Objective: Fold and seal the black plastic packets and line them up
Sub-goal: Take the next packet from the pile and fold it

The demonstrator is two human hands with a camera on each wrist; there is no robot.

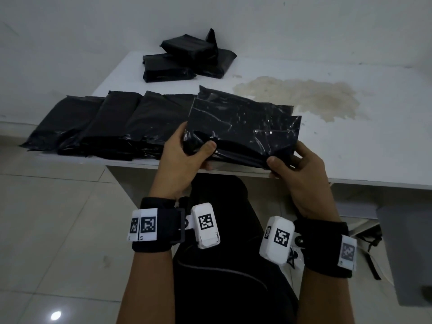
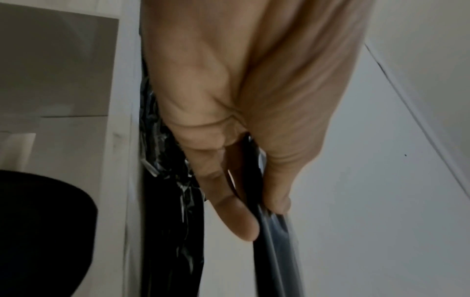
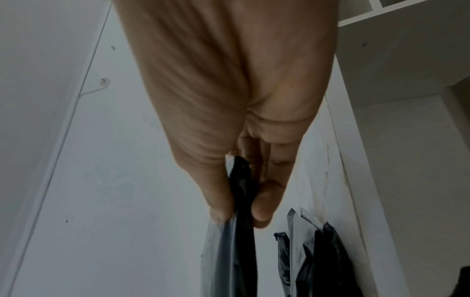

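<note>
Both hands hold a black plastic packet (image 1: 243, 129) above the near edge of the white table (image 1: 350, 141). My left hand (image 1: 187, 150) pinches its left near corner, thumb on top. My right hand (image 1: 289, 164) pinches its right near corner. The left wrist view shows thumb and fingers (image 2: 236, 217) clamped on the black film (image 2: 274, 251); the right wrist view shows the same pinch on the packet (image 3: 236, 241). A row of flat black packets (image 1: 93, 122) lies side by side to the left. A pile of black packets (image 1: 184, 57) sits at the table's far edge.
A yellowish stain (image 1: 301, 94) marks the table to the right of the held packet. A white wall stands behind the table. Tiled floor (image 1: 46, 230) lies to the left, and my dark-clothed lap (image 1: 222, 253) is under the table's near edge.
</note>
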